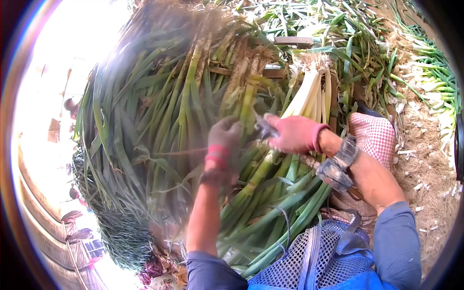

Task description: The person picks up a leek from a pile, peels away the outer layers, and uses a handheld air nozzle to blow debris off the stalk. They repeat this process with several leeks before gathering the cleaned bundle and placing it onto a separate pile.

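My right hand (296,134), in a pinkish glove, is closed around a small dark tool (266,127) with a thin blade-like tip, blurred by motion. My left hand (224,134), gloved with a red cuff, is curled closed to the left of it; what it holds, if anything, I cannot make out. Both hands are above long green onions (249,186) lying across my lap. Beyond my right hand, cleaned white stalks (309,92) lie together with their roots pointing away. Unpeeled green onions (186,101) with brown, dirty stems are heaped in front and to the left.
Wooden slats (293,40) show among the onions. Loose leaves (333,24) pile up at the back. Root scraps and white bits litter the ground (425,188) at right, beside a row of trimmed onions (437,79). A red checked cloth (372,133) covers my knee.
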`<state>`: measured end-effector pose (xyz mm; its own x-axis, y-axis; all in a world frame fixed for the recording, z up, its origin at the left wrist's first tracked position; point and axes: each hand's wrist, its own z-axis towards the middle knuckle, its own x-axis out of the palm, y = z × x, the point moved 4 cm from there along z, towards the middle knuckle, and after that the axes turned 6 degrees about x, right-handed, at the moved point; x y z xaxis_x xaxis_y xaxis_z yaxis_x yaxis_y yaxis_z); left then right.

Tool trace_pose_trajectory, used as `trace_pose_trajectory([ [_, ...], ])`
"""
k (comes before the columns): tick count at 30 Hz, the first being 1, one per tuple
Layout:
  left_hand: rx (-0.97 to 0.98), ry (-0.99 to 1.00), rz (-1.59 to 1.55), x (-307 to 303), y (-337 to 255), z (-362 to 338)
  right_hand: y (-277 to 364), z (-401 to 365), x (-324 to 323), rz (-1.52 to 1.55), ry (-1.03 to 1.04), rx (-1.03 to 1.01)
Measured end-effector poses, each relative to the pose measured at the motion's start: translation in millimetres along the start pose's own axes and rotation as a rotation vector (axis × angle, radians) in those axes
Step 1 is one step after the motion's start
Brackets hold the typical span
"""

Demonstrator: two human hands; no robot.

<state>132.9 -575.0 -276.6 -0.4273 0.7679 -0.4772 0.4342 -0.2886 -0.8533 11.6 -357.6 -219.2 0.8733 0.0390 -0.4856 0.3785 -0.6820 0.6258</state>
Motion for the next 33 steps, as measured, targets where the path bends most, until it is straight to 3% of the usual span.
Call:
trace_pose_trajectory([
  [1,0.002,-0.002,-0.001,2,3,-7,-2,7,-4,-0.022,-0.066,-0.001],
  [3,0.249,-0.032,0.574,6,-9,-14,-7,22,-9,-0.014,-0.122,-0.002],
  [5,0.258,0.009,0.694,8,-18,-13,-11,32,-16,-0.004,-0.162,-0.001],
  [7,0.224,0.235,1.108,23,-37,-16,-13,42,-24,0.008,-0.2,0.0],
  [8,0.035,0.235,1.061,26,-30,-8,-15,49,-28,-0.007,-0.229,0.004],
  [12,0.103,0.203,1.199,37,-32,1,-19,76,-45,-0.05,-0.324,0.044],
  [14,-0.031,0.279,1.286,43,-35,8,-20,91,-53,-0.046,-0.339,0.078],
  [19,-0.057,0.266,1.314,57,-26,21,-26,102,-66,0.083,-0.38,0.172],
  [27,0.002,0.223,1.059,35,-39,26,-30,67,-54,0.094,-0.367,0.029],
  [31,-0.033,0.274,0.931,13,-43,22,-30,22,-36,0.048,-0.278,0.05],
  [33,-0.044,0.288,0.696,3,-52,9,-22,-13,-26,0.113,-0.048,0.138],
])
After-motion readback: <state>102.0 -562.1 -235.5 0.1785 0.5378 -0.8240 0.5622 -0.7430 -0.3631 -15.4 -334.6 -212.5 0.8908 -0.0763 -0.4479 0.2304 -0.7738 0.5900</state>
